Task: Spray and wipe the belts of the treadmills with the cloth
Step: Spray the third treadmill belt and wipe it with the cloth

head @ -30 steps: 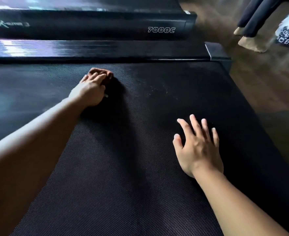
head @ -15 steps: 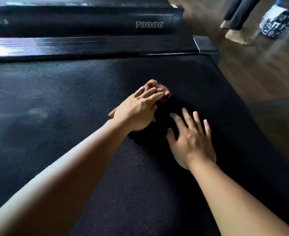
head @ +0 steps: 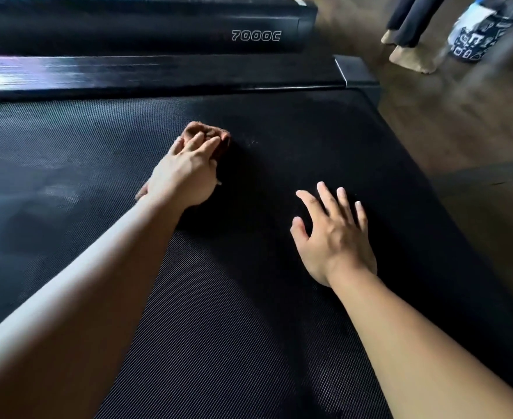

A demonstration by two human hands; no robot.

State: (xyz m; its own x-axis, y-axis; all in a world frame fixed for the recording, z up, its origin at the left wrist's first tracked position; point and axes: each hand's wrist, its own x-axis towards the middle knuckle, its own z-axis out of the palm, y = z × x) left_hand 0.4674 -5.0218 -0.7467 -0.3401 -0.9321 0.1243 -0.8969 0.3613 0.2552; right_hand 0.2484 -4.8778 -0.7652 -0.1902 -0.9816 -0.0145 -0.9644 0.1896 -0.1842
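Pressing a cloth (head: 206, 133) down onto the belt (head: 219, 328) with the left hand (head: 185, 176), laying the fingers close together and nearly straight across the top of it rather than curling them round it. Hiding the thumb under the palm, so not showing any pinch there.

Looking at a reddish-brown cloth, crumpled into a small soft wad with folds and creases. Bulging out past the fingertips on the far side and peeping out again as a small corner just beside the wrist. Sitting near the middle of the belt's width, toward its far half, a little short of the glossy black side rail (head: 158, 74).

Showing a black belt with a fine diagonal woven texture. Catching pale hazy light across the left part, with a few faint light specks just right of the cloth.

Resting the right hand (head: 333, 237) palm down on the belt, well apart from the cloth. Spreading its fingers wide and straight, gripping nothing.

Lying beyond the rail: a second treadmill (head: 255, 35) marked "7000C" in white. Spreading to the right: a brown wooden floor (head: 460, 122). Standing on it at the top right: another person's feet (head: 409, 58) below dark trouser legs, just beside a black-and-white patterned bag (head: 472, 40).
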